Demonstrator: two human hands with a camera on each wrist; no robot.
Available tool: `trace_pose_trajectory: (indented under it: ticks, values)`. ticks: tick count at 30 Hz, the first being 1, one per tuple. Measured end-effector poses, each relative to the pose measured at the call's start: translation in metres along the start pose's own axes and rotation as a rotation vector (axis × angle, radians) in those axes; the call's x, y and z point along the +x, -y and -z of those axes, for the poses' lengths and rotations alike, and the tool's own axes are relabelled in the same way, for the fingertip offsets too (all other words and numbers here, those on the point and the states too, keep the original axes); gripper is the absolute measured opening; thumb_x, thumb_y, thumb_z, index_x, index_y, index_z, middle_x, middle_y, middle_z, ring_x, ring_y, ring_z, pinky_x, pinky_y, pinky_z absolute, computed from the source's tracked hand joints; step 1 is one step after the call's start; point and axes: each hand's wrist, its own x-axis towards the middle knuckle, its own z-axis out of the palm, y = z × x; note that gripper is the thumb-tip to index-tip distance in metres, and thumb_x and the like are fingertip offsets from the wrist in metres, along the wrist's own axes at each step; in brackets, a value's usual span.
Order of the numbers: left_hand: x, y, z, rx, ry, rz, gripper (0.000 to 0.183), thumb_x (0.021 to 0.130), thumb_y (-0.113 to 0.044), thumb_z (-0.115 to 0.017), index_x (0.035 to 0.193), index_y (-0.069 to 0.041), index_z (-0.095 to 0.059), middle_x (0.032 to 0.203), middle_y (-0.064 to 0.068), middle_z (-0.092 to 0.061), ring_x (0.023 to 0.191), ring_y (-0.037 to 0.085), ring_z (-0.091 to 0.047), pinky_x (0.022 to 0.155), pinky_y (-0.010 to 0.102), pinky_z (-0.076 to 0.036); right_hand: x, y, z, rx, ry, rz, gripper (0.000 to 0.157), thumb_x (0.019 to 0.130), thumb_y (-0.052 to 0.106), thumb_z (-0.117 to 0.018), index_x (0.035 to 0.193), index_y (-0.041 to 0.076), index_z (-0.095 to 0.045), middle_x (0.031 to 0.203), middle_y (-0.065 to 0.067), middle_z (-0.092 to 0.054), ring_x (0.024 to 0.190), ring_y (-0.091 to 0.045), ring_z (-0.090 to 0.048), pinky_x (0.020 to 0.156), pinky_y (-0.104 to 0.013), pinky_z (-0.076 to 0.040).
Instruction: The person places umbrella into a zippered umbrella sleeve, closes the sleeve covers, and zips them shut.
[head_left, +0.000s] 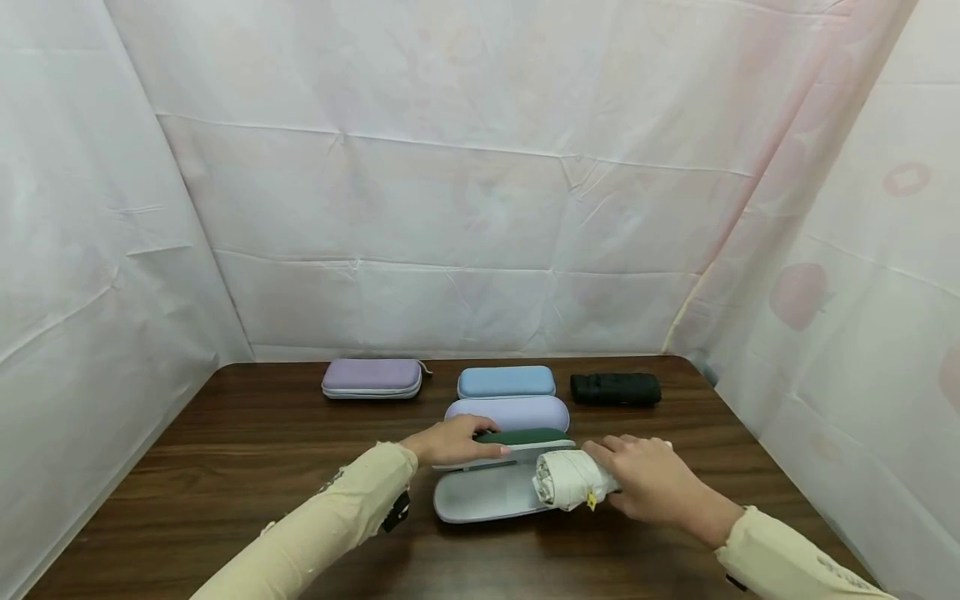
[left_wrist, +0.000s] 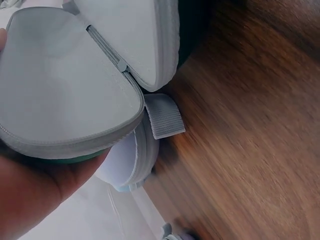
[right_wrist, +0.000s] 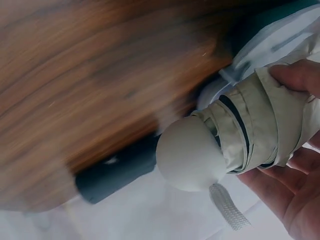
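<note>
On the surface (head_left: 225,467), an open case (head_left: 487,492) is steadied by the flat left hand (head_left: 450,440); a folded umbrella (head_left: 572,478), gripped by the right hand (head_left: 648,479), is likely being lowered in, lengthwise alignment needed.

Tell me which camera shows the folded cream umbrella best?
The right wrist view: the cream umbrella fills it, folds and round cap clear, gripped by the right hand. The head view shows it small; the left wrist view misses it.

Three closed cases (head_left: 506,382) lie behind the open case (head_left: 480,496); folded umbrella (head_left: 615,389) far right
</note>
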Motion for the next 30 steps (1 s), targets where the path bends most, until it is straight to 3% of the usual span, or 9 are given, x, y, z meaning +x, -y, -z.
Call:
trace_pose_trajectory:
  ticks: [9,16,24,30]
  values:
    - [0.002,-0.003,-0.004,-0.007,0.011,-0.032,0.060,0.089,-0.056,-0.056,0.130,-0.012,-0.057,0.126,-0.001,-0.058,0.114,0.014,-0.054,0.092,0.035,-0.044,0.024,0.033,-0.013,-0.100,0.015,0.084,0.061,0.067,0.025,-0.083,0.119,0.001,-0.061,0.098,-0.009,-0.064,0.081,-0.023,-0.063,0.058,-0.033,-0.050]
    - [0.003,-0.010,-0.006,-0.054,0.006,-0.035,0.059,0.090,-0.054,-0.057,0.128,-0.009,-0.058,0.123,0.000,-0.059,0.111,0.013,-0.055,0.090,0.034,-0.045,0.035,0.054,-0.029,-0.116,-0.052,0.062,0.052,0.072,0.021,-0.079,0.118,0.002,-0.062,0.092,-0.008,-0.064,0.078,-0.022,-0.061,0.064,-0.033,-0.051]
    - [0.004,-0.014,-0.007,-0.076,-0.007,-0.038,0.056,0.090,-0.052,-0.058,0.125,-0.008,-0.060,0.120,0.001,-0.061,0.108,0.014,-0.056,0.087,0.032,-0.046,0.048,0.068,-0.042,-0.126,-0.079,0.070,0.038,0.074,0.014,-0.075,0.108,0.003,-0.064,0.079,-0.006,-0.059,0.060,-0.017,-0.051,0.051,-0.027,-0.045]
    - [0.005,-0.016,-0.008,-0.095,-0.015,-0.039,0.054,0.090,-0.053,-0.058,0.124,-0.011,-0.061,0.116,-0.002,-0.062,0.103,0.012,-0.058,0.084,0.031,-0.047,0.057,0.073,-0.045,-0.118,-0.012,0.063,0.035,0.072,0.015,-0.075,0.103,0.005,-0.063,0.082,-0.007,-0.062,0.060,-0.017,-0.054,0.045,-0.026,-0.042]
